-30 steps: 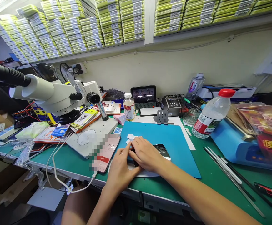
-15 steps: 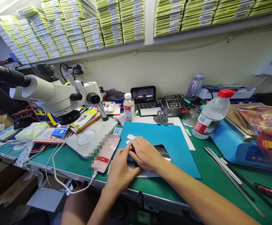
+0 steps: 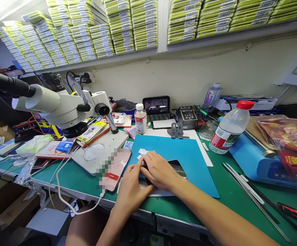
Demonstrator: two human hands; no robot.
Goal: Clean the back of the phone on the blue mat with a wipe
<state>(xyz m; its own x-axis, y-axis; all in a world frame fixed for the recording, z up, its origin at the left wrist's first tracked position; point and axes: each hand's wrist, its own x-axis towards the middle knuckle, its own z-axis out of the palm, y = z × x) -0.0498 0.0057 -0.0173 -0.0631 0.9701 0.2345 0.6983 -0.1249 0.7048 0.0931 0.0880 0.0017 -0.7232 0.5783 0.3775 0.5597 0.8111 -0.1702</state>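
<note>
A dark phone point(image 3: 177, 167) lies on the blue mat point(image 3: 197, 164), mostly covered by my hands; its right end shows past my wrist. My left hand point(image 3: 131, 181) is at its left end, thumb along the near edge and fingers bent towards the far corner. My right hand point(image 3: 160, 171) rests across the top, its fingers bent and pressed together beside the left fingertips. What lies right under the fingertips is hidden. Small white paper pieces point(image 3: 142, 152) sit just beyond the fingers.
A pink-screened phone point(image 3: 115, 171) with a white cable lies left of the mat, beside the microscope base point(image 3: 97, 150). A small bottle point(image 3: 140, 119) and a metal stand point(image 3: 176, 130) are behind. On the right are a large water bottle point(image 3: 230, 128) and thin tools point(image 3: 251, 191).
The camera view has tilted slightly. My hands stay in nearly the same place on the phone. The visible end of the phone now looks darker, with less bright reflection.
</note>
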